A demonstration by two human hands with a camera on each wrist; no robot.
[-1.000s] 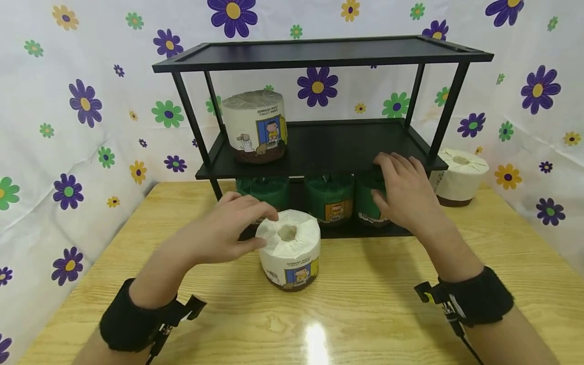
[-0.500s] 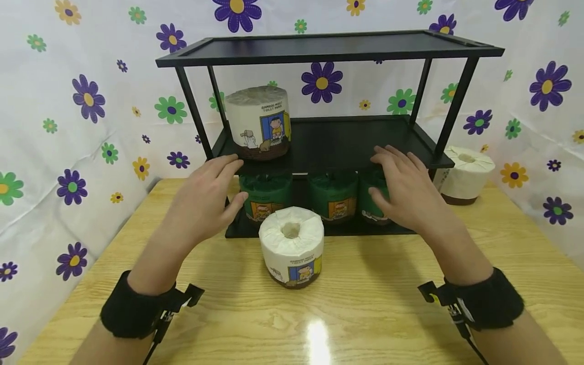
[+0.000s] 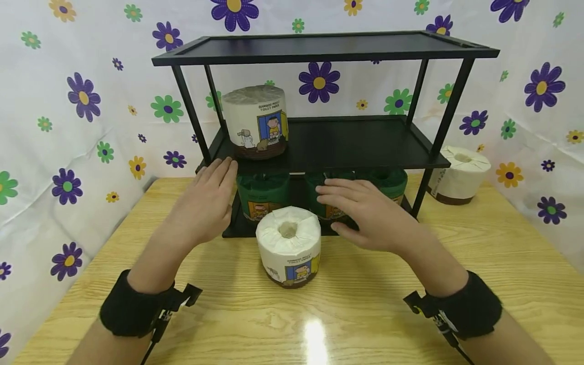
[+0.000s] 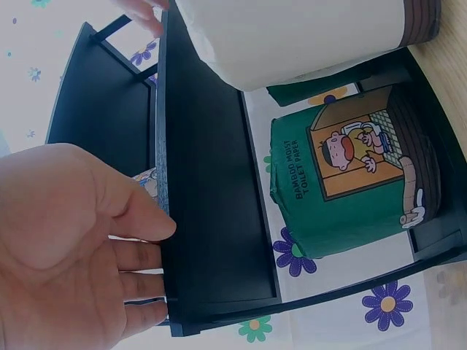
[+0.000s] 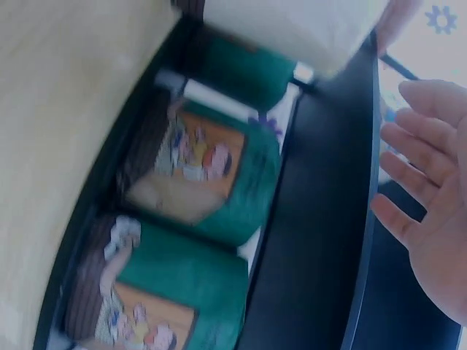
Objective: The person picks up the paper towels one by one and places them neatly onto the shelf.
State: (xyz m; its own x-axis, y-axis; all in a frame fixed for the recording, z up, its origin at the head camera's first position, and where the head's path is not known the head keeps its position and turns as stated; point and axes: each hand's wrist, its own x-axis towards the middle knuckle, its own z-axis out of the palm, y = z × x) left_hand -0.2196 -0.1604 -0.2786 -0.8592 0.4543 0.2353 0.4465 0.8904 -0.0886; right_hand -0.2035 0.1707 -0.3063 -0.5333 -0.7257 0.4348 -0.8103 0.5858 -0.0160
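The person's left hand (image 3: 201, 207) is straight-fingered by the left end of the black rack (image 3: 356, 144), the right hand (image 3: 368, 214) likewise before the green rolls (image 3: 263, 188), the near white roll (image 3: 287, 256) standing between them on the surface (image 3: 264, 324).

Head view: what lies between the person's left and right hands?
In the head view, a white roll on the table stands between left hand and right hand, with green rolls behind it on the bottom shelf.

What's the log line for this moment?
left hand at front edge of black rectangular middle shelf | right hand holding nothing | white paper-wrapped cylindrical roll before shelf: untouched on light wooden table
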